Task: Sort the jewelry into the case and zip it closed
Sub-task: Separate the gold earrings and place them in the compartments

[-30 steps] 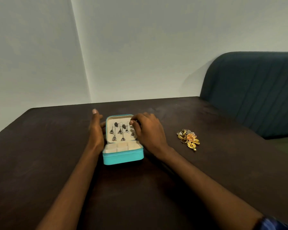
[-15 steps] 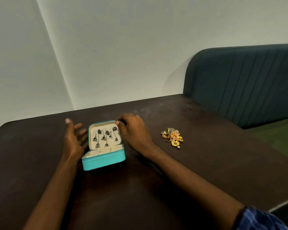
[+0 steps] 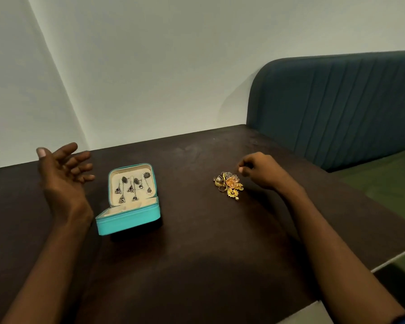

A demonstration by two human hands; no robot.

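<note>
Case: the turquoise jewelry case [image 3: 128, 218] stands open on the dark bench [image 3: 208, 253], left of the middle, with its lid raised toward the far side.
Lid inside: several dark silver drop earrings [image 3: 132, 187] hang on the cream lining of the lid.
Lower part: cream compartments are visible in the base; what lies in them I cannot tell.
Loose jewelry: a small heap of gold jewelry [image 3: 228, 184] lies on the bench to the right of the case, well apart from it. It has rings and flower-shaped pieces, tangled together.
Left hand: the left hand [image 3: 61, 181] is raised just left of the case, palm turned toward it, its fingers [image 3: 80, 164] spread and relaxed, holding nothing and not touching the case.
Right hand: the right hand [image 3: 262, 170] is at the far right edge of the gold heap, fingers curled, thumb and forefinger tips close together. If they pinch a piece I cannot tell.
Around: a dark blue padded seat back [image 3: 337, 106] stands beyond the right end of the bench, and a plain pale wall [image 3: 161, 66] is behind.
In the way: nothing lies between the case and the heap, only bare bench.
</note>
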